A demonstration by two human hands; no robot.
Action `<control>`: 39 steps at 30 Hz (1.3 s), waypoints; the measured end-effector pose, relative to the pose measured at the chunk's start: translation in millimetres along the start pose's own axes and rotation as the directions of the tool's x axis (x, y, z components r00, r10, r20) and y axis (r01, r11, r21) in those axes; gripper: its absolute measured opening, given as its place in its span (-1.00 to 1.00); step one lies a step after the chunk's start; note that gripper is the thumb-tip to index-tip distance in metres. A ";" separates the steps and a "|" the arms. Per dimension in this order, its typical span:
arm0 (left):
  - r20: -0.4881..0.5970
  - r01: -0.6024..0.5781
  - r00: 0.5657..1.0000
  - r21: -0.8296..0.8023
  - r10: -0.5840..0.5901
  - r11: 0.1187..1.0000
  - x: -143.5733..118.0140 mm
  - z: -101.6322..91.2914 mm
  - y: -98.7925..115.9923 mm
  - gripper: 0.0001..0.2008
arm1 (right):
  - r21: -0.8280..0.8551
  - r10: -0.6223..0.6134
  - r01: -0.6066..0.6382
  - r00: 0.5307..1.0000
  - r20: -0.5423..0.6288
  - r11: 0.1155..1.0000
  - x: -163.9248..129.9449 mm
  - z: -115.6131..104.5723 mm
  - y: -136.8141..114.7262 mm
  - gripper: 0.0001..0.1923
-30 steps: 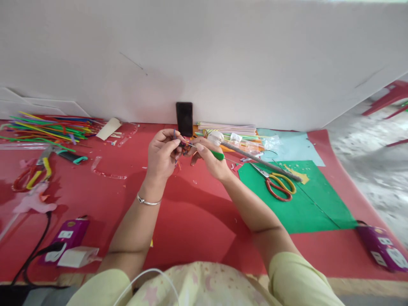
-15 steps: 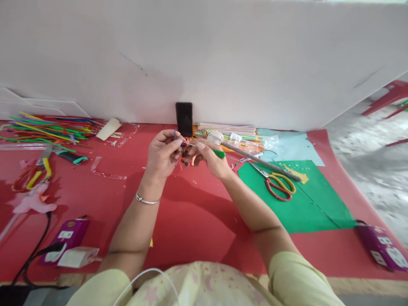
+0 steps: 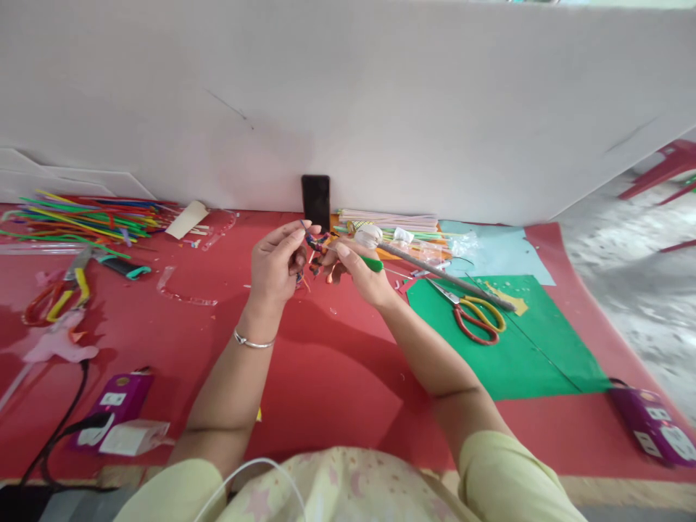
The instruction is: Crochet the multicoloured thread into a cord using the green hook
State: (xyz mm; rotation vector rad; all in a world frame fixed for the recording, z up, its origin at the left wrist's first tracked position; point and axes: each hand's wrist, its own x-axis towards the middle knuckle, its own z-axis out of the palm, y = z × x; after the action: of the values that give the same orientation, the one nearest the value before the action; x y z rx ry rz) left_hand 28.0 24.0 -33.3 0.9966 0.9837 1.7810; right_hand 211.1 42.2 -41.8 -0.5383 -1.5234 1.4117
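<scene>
My left hand point(image 3: 276, 262) pinches a strand and the edge of a small dark, multicoloured yarn piece point(image 3: 317, 244) between thumb and fingers. My right hand point(image 3: 356, 270) is closed around a crochet hook point(image 3: 373, 264) with a green grip. The hook's thin metal shaft sticks out to the right of the hand, and its other end points left toward the yarn piece. Both hands are close together above the red tabletop, and the yarn piece hangs between them. Its lower part and the hook's tip are partly hidden by my fingers.
A phone point(image 3: 316, 201) leans on the white panel behind. Scissors point(image 3: 477, 317) lie on green felt point(image 3: 549, 348) beside a grey stick point(image 3: 446, 274). To the left are coloured pipe cleaners point(image 3: 92, 221), pliers point(image 3: 76, 279), a pink glue gun point(image 3: 57, 346) and a purple power strip point(image 3: 114, 406).
My left fingertips have shifted slightly, and more of the yarn piece shows between my hands. The hook's shaft no longer reaches visibly to my left thumb.
</scene>
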 end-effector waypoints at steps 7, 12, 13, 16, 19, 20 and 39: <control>0.133 -0.355 0.931 0.545 0.340 0.759 3.6 -11.6 -8.2 -0.53 | -0.049 -0.009 0.007 0.999 -0.030 0.999 0.4 -3.0 -4.0 -0.31; 0.168 -0.038 0.986 0.158 0.011 0.987 3.5 -9.2 -6.0 -0.43 | -0.060 0.011 -0.013 0.999 -0.031 0.998 0.9 -5.7 -0.5 -0.33; 0.198 0.025 0.979 0.080 -0.041 0.996 3.0 -8.3 -3.4 -0.45 | -0.056 0.015 -0.016 0.999 -0.033 0.998 1.0 -6.0 0.3 -0.33; 0.248 0.088 0.965 -0.018 -0.081 0.996 1.6 -5.9 4.0 -0.45 | -0.056 0.034 -0.036 0.999 -0.035 0.998 1.1 -6.3 1.7 -0.31; 0.222 0.059 0.973 0.019 -0.062 0.998 1.1 -5.1 6.3 -0.38 | -0.062 0.045 -0.047 0.998 -0.032 0.997 1.0 -6.3 2.8 -0.29; 0.202 0.041 0.978 0.050 -0.050 0.998 1.3 -5.5 5.7 -0.36 | -0.063 0.048 -0.050 0.998 -0.031 0.997 1.0 -6.4 3.3 -0.29; 0.090 -0.163 0.986 0.349 0.140 0.923 -2.2 -4.5 3.5 -0.57 | -0.146 0.001 -0.011 0.998 -0.071 0.989 1.9 0.5 3.4 -0.25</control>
State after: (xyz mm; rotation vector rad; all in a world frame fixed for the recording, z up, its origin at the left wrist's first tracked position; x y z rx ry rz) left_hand 23.6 19.9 -32.4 1.3792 1.2457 1.7155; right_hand 208.9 44.4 -44.3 -0.6756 -1.5777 1.2781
